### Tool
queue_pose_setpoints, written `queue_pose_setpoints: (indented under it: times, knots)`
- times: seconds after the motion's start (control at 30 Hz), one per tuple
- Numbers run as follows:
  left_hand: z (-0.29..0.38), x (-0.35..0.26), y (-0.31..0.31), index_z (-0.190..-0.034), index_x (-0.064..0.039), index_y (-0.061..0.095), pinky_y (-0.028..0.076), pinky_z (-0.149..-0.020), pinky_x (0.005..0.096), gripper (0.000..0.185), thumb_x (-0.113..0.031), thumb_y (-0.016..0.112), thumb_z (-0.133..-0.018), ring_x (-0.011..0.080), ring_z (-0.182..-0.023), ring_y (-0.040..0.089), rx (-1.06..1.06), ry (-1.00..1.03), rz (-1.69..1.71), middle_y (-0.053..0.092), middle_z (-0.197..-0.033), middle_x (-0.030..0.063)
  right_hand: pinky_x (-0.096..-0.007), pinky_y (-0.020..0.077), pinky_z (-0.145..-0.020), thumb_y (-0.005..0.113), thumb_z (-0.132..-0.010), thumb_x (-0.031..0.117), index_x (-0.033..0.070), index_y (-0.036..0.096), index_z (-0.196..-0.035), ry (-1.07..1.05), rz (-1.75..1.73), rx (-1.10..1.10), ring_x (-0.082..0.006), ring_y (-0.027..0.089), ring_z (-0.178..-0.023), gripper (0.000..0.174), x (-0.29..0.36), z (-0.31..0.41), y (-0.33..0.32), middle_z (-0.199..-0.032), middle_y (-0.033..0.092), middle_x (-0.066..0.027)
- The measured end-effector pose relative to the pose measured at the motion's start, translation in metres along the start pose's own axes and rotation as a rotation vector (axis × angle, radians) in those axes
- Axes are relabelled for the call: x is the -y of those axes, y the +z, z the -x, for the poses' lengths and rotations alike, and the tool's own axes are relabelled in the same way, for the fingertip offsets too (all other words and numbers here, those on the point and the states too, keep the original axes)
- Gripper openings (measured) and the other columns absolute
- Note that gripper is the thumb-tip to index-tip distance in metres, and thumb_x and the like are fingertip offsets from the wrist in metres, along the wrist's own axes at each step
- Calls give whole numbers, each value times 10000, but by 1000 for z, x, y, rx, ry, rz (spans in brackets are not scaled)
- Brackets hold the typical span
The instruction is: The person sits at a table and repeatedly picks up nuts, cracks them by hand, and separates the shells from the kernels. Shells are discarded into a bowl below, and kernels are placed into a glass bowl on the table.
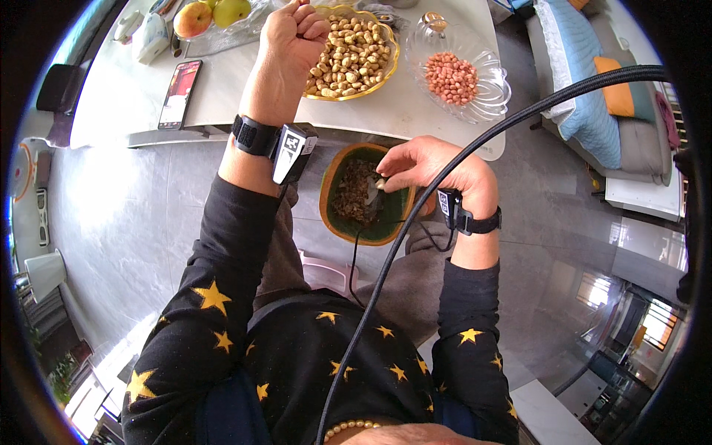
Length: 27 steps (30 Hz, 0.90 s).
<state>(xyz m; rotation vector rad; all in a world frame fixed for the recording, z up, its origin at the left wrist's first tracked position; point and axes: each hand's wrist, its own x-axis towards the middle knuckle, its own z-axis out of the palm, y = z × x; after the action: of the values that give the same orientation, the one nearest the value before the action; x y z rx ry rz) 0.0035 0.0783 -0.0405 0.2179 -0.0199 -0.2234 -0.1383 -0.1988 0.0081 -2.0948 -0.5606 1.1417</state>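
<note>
My left hand (295, 41) is curled with its knuckles up, at the left rim of a yellow-edged bowl (396, 55) heaped with unshelled peanuts (350, 55). Its curled fingers hide whatever may be inside. Over a green bin with an orange rim (328, 200), my right hand (428, 165) pinches a small pale piece (380, 183), which looks like peanut shell, at the thumb and fingertips. Brown shell scraps (356, 192) lie in the bin, below the table edge. Shelled pink peanuts (451, 78) sit in a clear scalloped dish (489, 92) to the right.
A smartphone (180, 94) with a lit screen lies on the white table (222, 103). Apples (193, 19) stand farther back, near a white ceramic vessel (151, 39). A black braided cable (400, 233) crosses the view before my right forearm. A sofa (645, 147) stands at the right.
</note>
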Motion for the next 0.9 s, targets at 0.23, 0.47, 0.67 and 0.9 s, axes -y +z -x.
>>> queue_pose_setpoints:
  times: [0.23, 0.47, 0.67, 0.9]
  knots:
    - [-3, 16, 7, -746, -111, 388, 217, -433, 254, 291, -115, 401, -1037, 104, -484, 239, -52, -52, 84, 281, -606, -30, -293, 527, -735, 715, -903, 246, 13, 718, -1011, -120, -61, -477, -157, 662, -753, 257, 0, -10, -9, -834, 730, -81]
    - [1, 27, 15, -802, -119, 427, 213, -420, 237, 223, -114, 414, -1025, 89, -477, 254, -42, -111, 40, 307, -609, -48, -300, 545, -699, 708, -906, 167, 33, 709, -995, -384, 238, -1045, -183, 692, -749, 161, 10, -64, -8, -891, 722, -91]
    - [4, 30, 19, -796, -128, 412, 176, -387, 237, 253, -159, 407, -1047, 86, -438, 215, -64, -128, 69, 283, -575, -56, -416, 529, -706, 714, -880, 240, 87, 672, -950, -310, 611, -1182, -284, 648, -846, 173, 9, -97, 1, -874, 671, -80]
    - [7, 24, 17, -785, -127, 405, 177, -393, 241, 261, -154, 411, -1045, 87, -442, 212, -44, -182, 114, 278, -572, -54, -414, 513, -664, 727, -866, 259, 101, 652, -905, -272, 685, -1174, -266, 629, -824, 179, 5, -114, 3, -824, 618, -55]
